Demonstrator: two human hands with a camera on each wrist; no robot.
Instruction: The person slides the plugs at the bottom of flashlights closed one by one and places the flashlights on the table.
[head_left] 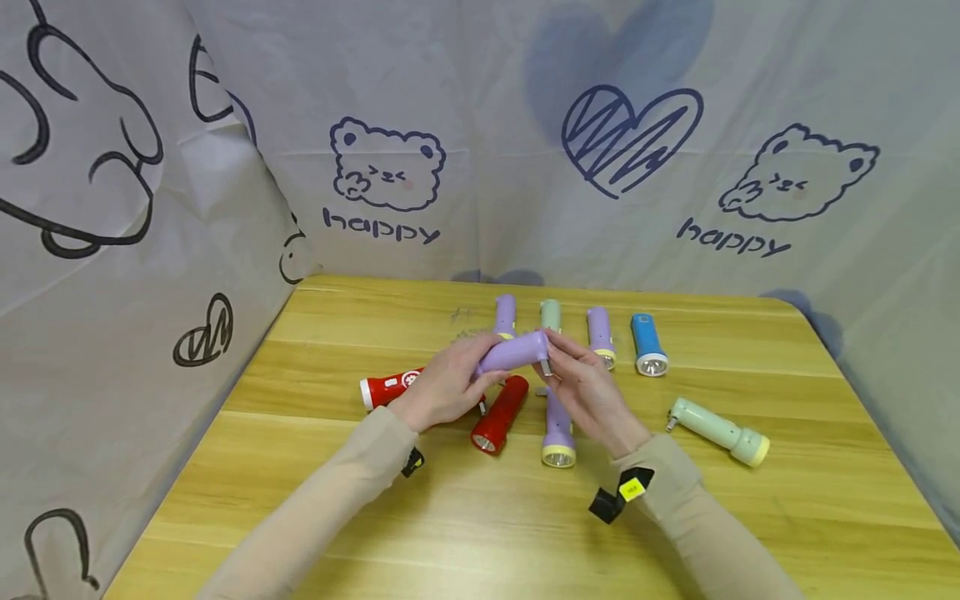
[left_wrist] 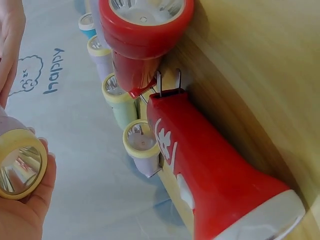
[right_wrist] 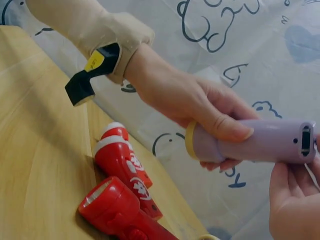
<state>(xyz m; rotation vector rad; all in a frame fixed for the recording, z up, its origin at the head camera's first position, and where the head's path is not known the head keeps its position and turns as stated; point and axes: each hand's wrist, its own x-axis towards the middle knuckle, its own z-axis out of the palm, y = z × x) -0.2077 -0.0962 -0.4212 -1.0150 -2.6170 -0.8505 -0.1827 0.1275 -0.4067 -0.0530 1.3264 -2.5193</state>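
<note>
My left hand [head_left: 446,379] grips a light purple flashlight [head_left: 513,353] near its head, thumb along the body. The flashlight lies almost level above the table. At its tail, a metal plug prong [head_left: 547,367] sticks out beside my right hand [head_left: 592,387], whose fingers pinch that end. In the right wrist view, a dark slot [right_wrist: 305,140] shows in the tail face. The yellow-rimmed lens [left_wrist: 21,167] appears in the left wrist view. Beneath my hands lie a red flashlight [head_left: 501,421] and another purple flashlight [head_left: 558,433].
White-rimmed red flashlights [right_wrist: 121,155] lie at the left, one with its prongs [left_wrist: 170,85] out. Behind are purple [head_left: 601,329], green [head_left: 551,313] and blue [head_left: 647,335] flashlights. A green flashlight [head_left: 716,429] with its plug out lies right. Printed white cloth [head_left: 495,208] surrounds the wooden table [head_left: 465,533].
</note>
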